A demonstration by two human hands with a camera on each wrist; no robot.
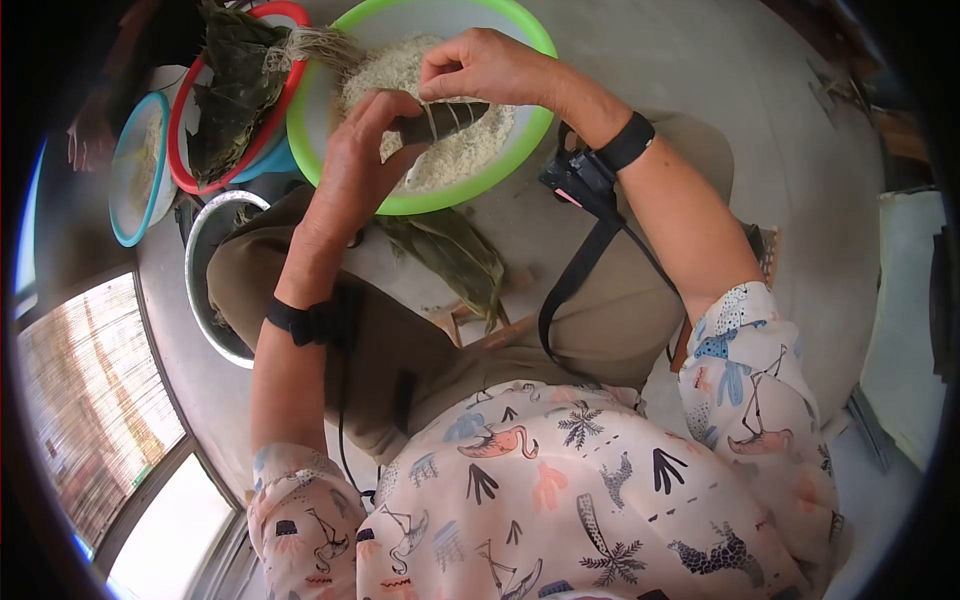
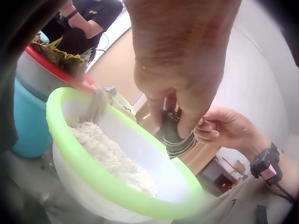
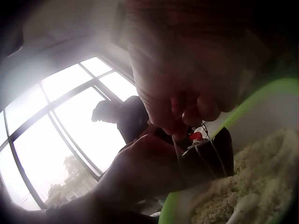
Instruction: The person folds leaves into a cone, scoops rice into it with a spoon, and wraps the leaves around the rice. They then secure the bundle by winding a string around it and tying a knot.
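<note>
A leaf-wrapped rice dumpling, dark green and pointed, has pale string wound round it in several turns. My left hand grips its blunt end between thumb and fingers, over the lime-rimmed basin. Just above the wraps, my right hand pinches the string with fingers curled. White rice lies in the basin below both hands. In the right wrist view, a pale spoon-like handle sticks out of that rice.
Left of the rice, a red-rimmed basin holds dark leaves, with a string bundle across its edge. A blue-rimmed basin and a metal basin stand further left. Loose leaves lie between the knees. Another person sits opposite.
</note>
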